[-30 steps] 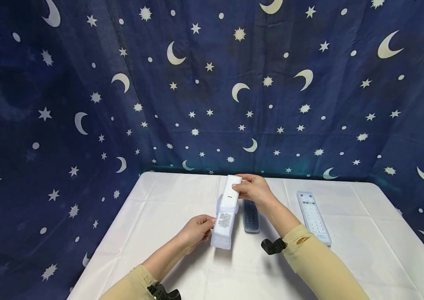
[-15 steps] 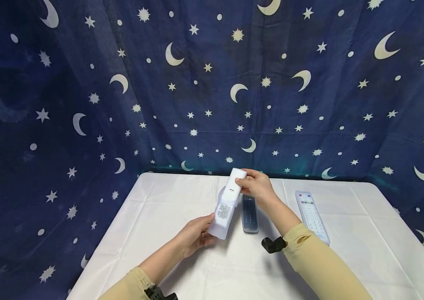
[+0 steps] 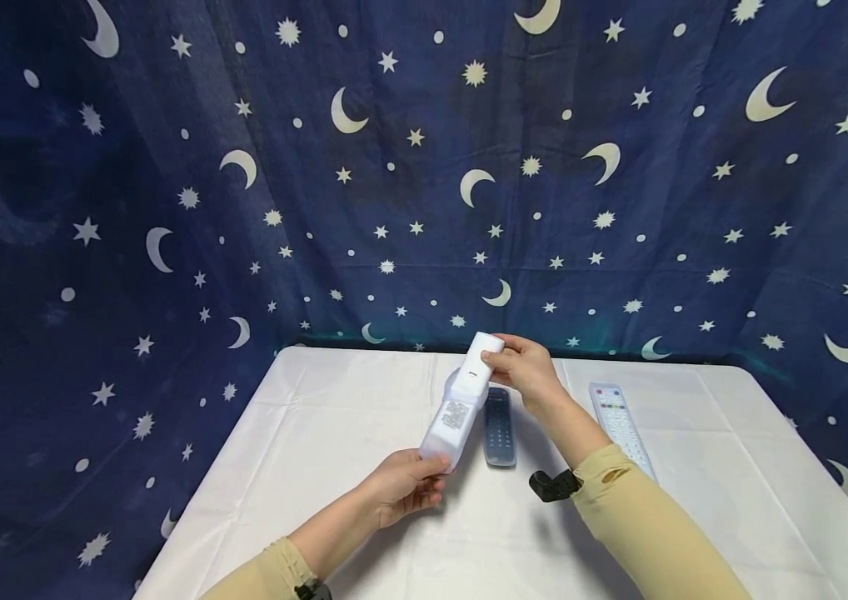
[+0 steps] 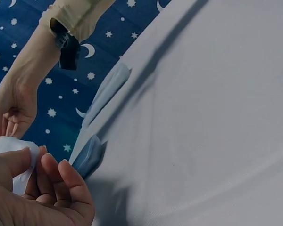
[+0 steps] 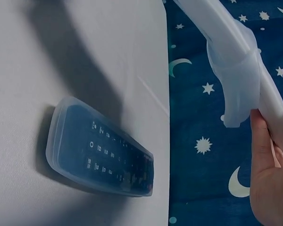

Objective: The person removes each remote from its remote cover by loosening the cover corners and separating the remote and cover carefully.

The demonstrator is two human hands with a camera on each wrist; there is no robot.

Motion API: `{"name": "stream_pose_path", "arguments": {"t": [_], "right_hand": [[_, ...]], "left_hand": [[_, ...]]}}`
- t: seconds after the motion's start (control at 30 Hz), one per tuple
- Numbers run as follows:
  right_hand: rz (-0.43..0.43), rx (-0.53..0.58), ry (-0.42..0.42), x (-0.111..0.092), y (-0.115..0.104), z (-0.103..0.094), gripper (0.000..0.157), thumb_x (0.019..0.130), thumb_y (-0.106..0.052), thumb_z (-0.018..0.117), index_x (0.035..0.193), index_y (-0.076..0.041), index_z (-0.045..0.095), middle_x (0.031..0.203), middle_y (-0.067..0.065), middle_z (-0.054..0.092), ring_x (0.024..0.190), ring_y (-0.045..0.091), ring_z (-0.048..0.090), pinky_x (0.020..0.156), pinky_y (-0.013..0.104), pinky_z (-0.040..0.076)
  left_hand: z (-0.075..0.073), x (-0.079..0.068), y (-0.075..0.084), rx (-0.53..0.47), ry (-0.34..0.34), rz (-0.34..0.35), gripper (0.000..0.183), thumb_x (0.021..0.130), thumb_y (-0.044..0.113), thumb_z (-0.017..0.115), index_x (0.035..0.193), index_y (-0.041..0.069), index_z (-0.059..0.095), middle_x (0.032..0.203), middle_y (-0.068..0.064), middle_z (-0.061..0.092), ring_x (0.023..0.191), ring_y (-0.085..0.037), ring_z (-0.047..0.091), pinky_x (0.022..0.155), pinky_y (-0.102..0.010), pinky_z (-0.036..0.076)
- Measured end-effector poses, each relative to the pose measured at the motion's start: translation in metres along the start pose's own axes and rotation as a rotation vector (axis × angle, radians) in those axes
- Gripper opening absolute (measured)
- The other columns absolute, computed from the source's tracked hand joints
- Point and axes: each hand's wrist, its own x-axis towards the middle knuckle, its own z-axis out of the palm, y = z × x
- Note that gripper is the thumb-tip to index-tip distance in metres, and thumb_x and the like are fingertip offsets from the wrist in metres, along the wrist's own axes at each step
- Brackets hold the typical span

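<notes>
While the left hand [image 3: 403, 490] pinches the lower end of a translucent cover [image 3: 441, 443] and the right hand [image 3: 525, 368] holds the bare upper end of the white remote [image 3: 474, 369] inside it, this remote is slanted above the bench [image 3: 341, 417]. Only the head view shows its printed label [image 3: 456, 415]; only the right wrist view shows the cover's flap [image 5: 238, 101] hanging down, and makes readable the digits on the dark remote [image 5: 101, 148].

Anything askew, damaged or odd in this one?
Yes. The cover is only partway on the white remote, leaving one end bare, with a loose flap sticking out. The right sleeve also has a small gap toward its end, perhaps a tear.
</notes>
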Motion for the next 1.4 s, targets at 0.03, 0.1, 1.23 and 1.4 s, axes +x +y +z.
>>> {"name": "stream_pose_path", "arguments": {"t": [0.03,0.1,1.23,1.4], "right_hand": [[0.003,-0.007,-0.003,0.0,0.0,-0.001,0.057,0.093,-0.004,0.074,0.145,0.001,0.052,0.13,0.022,0.064,0.09,0.016,0.07,0.076,0.029,0.061],[0.015,-0.016,-0.003,0.001,0.0,-0.002,0.057,0.092,-0.004,0.074,0.145,0.0,0.053,0.131,0.022,0.063,0.091,0.016,0.07,0.076,0.029,0.061],[0.011,-0.047,-0.059,-0.002,0.008,0.001,0.059,0.093,-0.004,0.073,0.146,0.003,0.05,0.133,0.025,0.062,0.088,0.016,0.071,0.076,0.03,0.061],[0.017,-0.052,-0.06,-0.003,0.01,0.001,0.059,0.093,-0.005,0.073,0.147,0.003,0.049,0.133,0.025,0.062,0.09,0.017,0.071,0.078,0.031,0.061]], "left_hand": [[-0.001,-0.001,0.0,0.011,-0.005,-0.003,0.037,0.096,0.023,0.073,0.117,-0.004,0.058,0.097,-0.012,0.068,0.071,-0.01,0.061,0.067,-0.022,0.057],[-0.002,-0.004,-0.001,0.031,-0.007,-0.008,0.038,0.096,0.024,0.073,0.118,-0.004,0.059,0.1,-0.013,0.069,0.072,-0.011,0.061,0.068,-0.023,0.057],[-0.017,-0.005,0.003,0.313,0.035,0.197,0.034,0.097,0.02,0.071,0.12,-0.004,0.061,0.1,-0.009,0.071,0.088,-0.022,0.068,0.08,-0.038,0.058],[-0.018,-0.007,0.001,0.32,0.028,0.184,0.035,0.097,0.017,0.07,0.122,-0.004,0.059,0.098,-0.01,0.069,0.085,-0.023,0.067,0.08,-0.038,0.057]]}}
